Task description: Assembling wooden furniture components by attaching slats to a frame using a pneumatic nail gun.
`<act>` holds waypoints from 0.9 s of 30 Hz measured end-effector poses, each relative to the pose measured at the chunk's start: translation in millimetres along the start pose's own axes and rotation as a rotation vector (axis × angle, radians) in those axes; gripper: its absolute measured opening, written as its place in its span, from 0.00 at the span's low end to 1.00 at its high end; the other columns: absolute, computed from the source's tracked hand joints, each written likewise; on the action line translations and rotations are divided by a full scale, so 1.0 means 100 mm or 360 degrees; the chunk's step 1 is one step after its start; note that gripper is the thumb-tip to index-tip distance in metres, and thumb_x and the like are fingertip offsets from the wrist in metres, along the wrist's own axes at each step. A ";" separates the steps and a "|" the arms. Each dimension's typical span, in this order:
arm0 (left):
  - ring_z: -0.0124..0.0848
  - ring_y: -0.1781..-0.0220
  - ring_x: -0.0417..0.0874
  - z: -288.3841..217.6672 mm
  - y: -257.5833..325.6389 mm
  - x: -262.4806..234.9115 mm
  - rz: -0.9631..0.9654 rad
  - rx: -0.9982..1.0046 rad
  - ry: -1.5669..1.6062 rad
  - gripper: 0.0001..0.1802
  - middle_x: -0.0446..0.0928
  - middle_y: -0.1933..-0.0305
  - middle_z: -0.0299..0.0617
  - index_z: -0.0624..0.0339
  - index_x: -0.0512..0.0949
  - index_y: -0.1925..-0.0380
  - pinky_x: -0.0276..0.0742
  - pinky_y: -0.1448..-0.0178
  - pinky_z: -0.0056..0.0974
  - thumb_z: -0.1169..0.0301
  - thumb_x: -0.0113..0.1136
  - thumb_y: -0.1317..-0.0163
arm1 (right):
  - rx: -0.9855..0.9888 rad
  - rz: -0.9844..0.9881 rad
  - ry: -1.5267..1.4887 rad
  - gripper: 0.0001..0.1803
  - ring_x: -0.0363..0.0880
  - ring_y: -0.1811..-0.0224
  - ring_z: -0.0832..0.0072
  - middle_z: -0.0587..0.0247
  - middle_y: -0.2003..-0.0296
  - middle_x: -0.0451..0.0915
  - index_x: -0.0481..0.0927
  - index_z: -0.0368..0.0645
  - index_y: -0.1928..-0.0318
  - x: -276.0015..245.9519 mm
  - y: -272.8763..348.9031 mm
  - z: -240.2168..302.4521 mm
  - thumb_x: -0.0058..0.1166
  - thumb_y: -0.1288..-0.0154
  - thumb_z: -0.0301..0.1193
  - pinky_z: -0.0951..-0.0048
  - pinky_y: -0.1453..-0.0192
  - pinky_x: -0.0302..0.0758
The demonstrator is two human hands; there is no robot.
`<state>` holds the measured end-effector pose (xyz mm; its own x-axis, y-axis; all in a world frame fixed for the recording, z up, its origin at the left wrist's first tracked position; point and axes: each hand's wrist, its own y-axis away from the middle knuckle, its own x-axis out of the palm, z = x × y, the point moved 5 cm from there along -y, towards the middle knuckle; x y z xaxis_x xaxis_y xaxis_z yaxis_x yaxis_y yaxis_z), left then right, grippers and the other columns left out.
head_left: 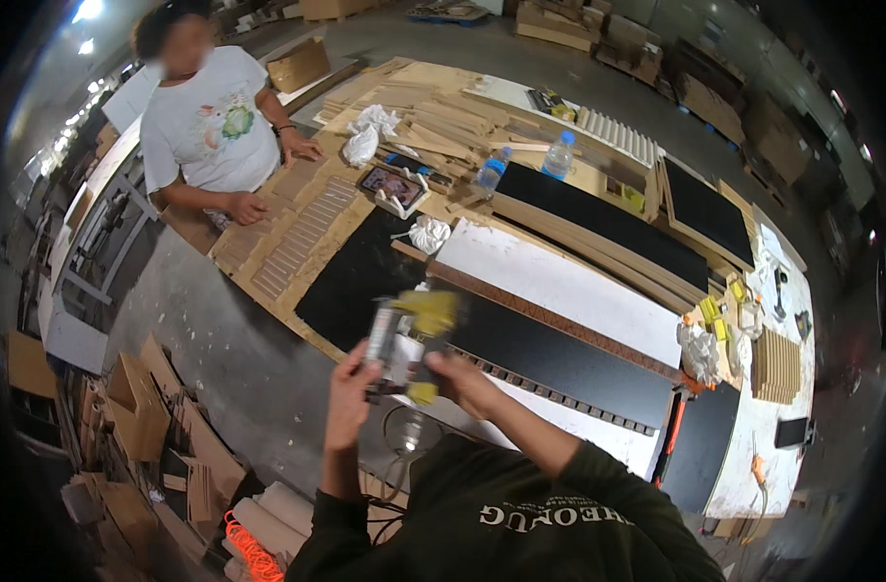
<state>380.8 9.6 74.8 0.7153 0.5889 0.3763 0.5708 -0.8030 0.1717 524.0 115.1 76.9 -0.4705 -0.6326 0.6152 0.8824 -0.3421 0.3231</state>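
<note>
A yellow and grey pneumatic nail gun (pixel 425 315) is held up in front of me, partly blurred by motion. An air hose coupling (pixel 411 429) hangs at its lower end. My left hand (pixel 348 388) is closed on the grey, straight side of the gun. On its other side, my right hand (pixel 464 382) wraps round the dark grip; some fingers are hidden. Below and beyond the gun lie a black panel (pixel 360 281) and a long strip with evenly spaced dark blocks (pixel 559 401) along a white board's edge.
Across the table (pixel 239 250) stands another person (pixel 210 126), hands over small wooden strips. A phone (pixel 392 186) leans in a white stand. Farther right are water bottles (pixel 559 155), stacked black-topped boards (pixel 603 223) and an orange clamp (pixel 671 436). Cardboard (pixel 137 407) and an orange coiled hose (pixel 252 548) lie lower left.
</note>
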 end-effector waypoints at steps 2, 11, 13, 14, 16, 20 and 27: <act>0.30 0.69 0.82 -0.06 -0.05 -0.53 -0.0271 0.0118 -0.0028 0.23 0.79 0.60 0.42 0.63 0.71 0.43 0.82 0.69 0.34 0.77 0.52 0.42 | 0.0028 0.0021 0.0572 0.34 0.69 0.41 0.71 0.55 0.46 0.72 0.61 0.38 0.37 0.15 -0.10 -0.04 0.54 0.35 0.45 0.68 0.39 0.67; 0.36 0.67 0.84 0.27 -1.10 -1.78 -0.0628 0.0157 -0.0274 0.27 0.81 0.66 0.45 0.60 0.70 0.42 0.81 0.69 0.36 0.67 0.61 0.41 | -0.0707 -0.0917 0.0552 0.15 0.79 0.56 0.73 0.62 0.58 0.80 0.75 0.40 0.49 -1.44 1.11 0.41 0.56 0.36 0.26 0.73 0.51 0.76; 0.47 0.57 0.82 0.15 -1.23 -1.73 -0.0484 0.0336 -0.2101 0.30 0.79 0.57 0.52 0.59 0.71 0.42 0.79 0.56 0.48 0.62 0.64 0.44 | -0.0848 -0.1554 0.0962 0.18 0.78 0.54 0.71 0.59 0.59 0.79 0.75 0.38 0.50 -2.02 1.66 0.56 0.59 0.39 0.29 0.73 0.50 0.74; 0.53 0.47 0.76 -0.10 -1.27 -0.99 -0.0588 0.0193 -0.2631 0.32 0.73 0.47 0.56 0.57 0.72 0.44 0.71 0.46 0.54 0.56 0.65 0.47 | -0.1102 -0.1981 0.1483 0.23 0.75 0.49 0.67 0.55 0.55 0.77 0.72 0.36 0.47 -2.53 2.08 0.56 0.60 0.40 0.31 0.67 0.45 0.71; 0.48 0.47 0.75 -0.21 -1.33 -0.28 -0.0591 0.0602 -0.2741 0.29 0.70 0.45 0.53 0.54 0.77 0.51 0.70 0.49 0.53 0.45 0.58 0.46 | -0.0924 -0.2595 0.2213 0.29 0.66 0.40 0.54 0.48 0.45 0.69 0.68 0.39 0.42 -2.57 2.57 0.76 0.60 0.42 0.38 0.57 0.38 0.63; 0.49 0.47 0.74 0.46 -1.71 0.73 -0.0213 0.0586 -0.2655 0.29 0.75 0.53 0.51 0.57 0.81 0.60 0.66 0.45 0.58 0.41 0.49 0.40 | -0.0122 -0.2830 0.1859 0.33 0.66 0.39 0.52 0.47 0.44 0.68 0.66 0.41 0.42 -2.99 2.94 0.59 0.58 0.43 0.47 0.55 0.38 0.63; 0.51 0.32 0.61 0.62 -1.77 0.87 -0.0523 -0.0191 -0.2284 0.36 0.65 0.35 0.50 0.51 0.76 0.47 0.58 0.34 0.62 0.35 0.48 0.43 | -0.0070 -0.2980 0.1730 0.44 0.67 0.44 0.50 0.40 0.47 0.67 0.63 0.32 0.42 -3.49 3.04 0.38 0.57 0.46 0.56 0.58 0.40 0.64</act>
<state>367.4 208.6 20.4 0.3821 0.2693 -0.8840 0.7979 -0.5787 0.1686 956.4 258.8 -12.3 -0.3851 0.3346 -0.8601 -0.4811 -0.8681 -0.1222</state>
